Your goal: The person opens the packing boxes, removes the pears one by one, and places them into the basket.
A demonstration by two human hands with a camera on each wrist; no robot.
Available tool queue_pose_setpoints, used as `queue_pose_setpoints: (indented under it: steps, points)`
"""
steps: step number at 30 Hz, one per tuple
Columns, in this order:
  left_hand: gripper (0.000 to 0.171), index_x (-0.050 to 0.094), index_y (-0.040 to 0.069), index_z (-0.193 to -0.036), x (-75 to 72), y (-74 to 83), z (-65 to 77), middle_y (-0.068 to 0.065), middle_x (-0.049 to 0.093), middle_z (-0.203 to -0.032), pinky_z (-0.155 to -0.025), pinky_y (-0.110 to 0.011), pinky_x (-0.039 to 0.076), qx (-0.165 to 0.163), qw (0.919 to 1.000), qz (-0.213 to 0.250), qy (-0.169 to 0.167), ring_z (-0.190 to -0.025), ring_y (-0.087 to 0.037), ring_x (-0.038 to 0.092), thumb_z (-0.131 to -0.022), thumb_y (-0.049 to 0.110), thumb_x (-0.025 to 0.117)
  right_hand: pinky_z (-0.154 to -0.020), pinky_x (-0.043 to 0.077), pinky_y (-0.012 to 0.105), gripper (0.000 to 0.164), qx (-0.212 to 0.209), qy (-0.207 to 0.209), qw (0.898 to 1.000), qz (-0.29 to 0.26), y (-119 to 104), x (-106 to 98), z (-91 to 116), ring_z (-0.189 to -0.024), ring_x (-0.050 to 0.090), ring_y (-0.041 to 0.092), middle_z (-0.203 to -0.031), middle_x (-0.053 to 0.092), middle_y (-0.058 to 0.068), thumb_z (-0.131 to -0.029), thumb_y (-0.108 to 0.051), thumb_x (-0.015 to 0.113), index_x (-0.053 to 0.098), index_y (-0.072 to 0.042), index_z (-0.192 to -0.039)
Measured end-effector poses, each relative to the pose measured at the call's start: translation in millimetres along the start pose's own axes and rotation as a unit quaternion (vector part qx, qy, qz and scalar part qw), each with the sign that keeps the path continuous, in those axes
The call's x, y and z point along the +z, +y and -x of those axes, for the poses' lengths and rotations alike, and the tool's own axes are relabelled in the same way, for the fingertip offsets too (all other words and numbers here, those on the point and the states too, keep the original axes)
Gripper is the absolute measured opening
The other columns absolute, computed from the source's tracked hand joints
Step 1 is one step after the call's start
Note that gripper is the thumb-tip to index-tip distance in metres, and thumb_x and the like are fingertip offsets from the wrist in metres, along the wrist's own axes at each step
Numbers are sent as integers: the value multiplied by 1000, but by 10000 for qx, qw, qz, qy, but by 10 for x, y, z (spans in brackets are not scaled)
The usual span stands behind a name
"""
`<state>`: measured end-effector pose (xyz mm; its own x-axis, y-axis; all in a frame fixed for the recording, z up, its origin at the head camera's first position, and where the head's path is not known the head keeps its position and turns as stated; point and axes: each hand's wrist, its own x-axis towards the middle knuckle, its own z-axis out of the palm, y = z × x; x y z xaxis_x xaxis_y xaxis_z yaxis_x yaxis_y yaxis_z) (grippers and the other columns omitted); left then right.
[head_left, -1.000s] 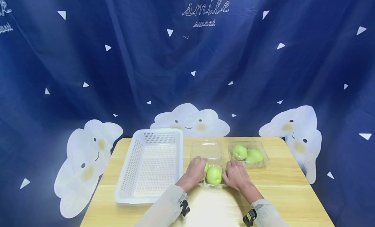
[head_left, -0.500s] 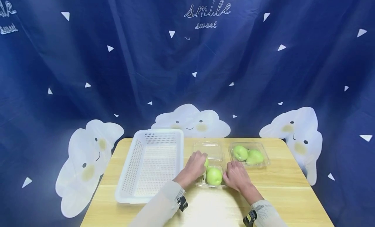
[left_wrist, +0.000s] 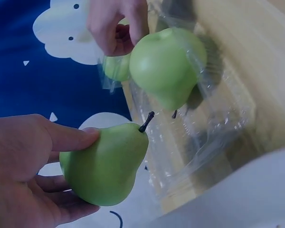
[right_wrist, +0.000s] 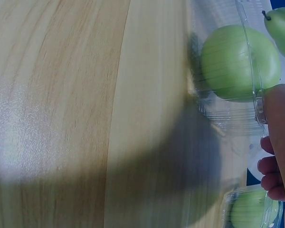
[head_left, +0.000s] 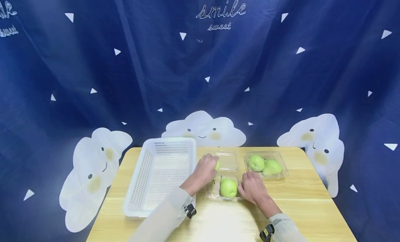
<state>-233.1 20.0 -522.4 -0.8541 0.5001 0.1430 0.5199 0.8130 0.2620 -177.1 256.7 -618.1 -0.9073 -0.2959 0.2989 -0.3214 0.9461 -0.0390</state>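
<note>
A green pear (left_wrist: 107, 164) with a dark stem is held by my left hand (head_left: 203, 171), thumb on one side and fingers on the other. In the head view that hand is over the left part of an open clear plastic clamshell box (head_left: 211, 192) and mostly hides the pear. A second green pear (head_left: 228, 188) sits in the right part of the box. My right hand (head_left: 253, 188) grips the box's right rim, its thumb (right_wrist: 280, 102) at the edge and the other fingers curled below.
A white perforated plastic basket (head_left: 191, 172) stands on the left of the wooden table (head_left: 300, 207). The box's lid (head_left: 227, 160) lies folded back. Behind my right hand, another clear box (head_left: 282, 165) contains two green fruits (head_left: 272, 167).
My left hand has lifted its pear from the left part of the box and moved back and left with it. The right hand has stayed at the rim.
</note>
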Motion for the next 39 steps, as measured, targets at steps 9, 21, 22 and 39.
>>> queue_pose_setpoints:
  steps: [9,21,22,39]
  points:
    - [52,64,2,-135,-226,-109,-63,-20,69,-119,-87,-39,64,-198,9997,27,106,-102,-31,67,-85,7,78,-84,52,44,24,-31,-21,10000,47,-1,8,7,-76,51,26,-73,49,7,-87,-20,66,49,-9,-75]
    - [57,59,3,-141,-495,-327,-113,-21,66,-127,-100,-45,61,-563,9982,25,205,-115,-34,66,-89,13,79,-80,51,42,24,-14,-42,10000,73,0,17,1,-76,49,26,-73,48,7,-87,-21,66,49,-10,-75]
    - [56,59,3,-141,-508,-351,-116,-22,67,-127,-100,-45,61,-582,9980,11,232,-115,-35,66,-89,13,78,-80,51,42,24,-13,-38,10000,68,-1,18,1,-76,50,26,-73,49,7,-87,-21,66,49,-10,-75]
    - [45,65,-1,-132,-545,-787,-139,-19,69,-107,-92,-44,61,-860,9953,40,440,-99,-31,65,-88,3,71,-83,52,44,24,72,-69,9999,-19,-19,6,2,-76,50,26,-73,49,7,-87,-20,66,48,-10,-75]
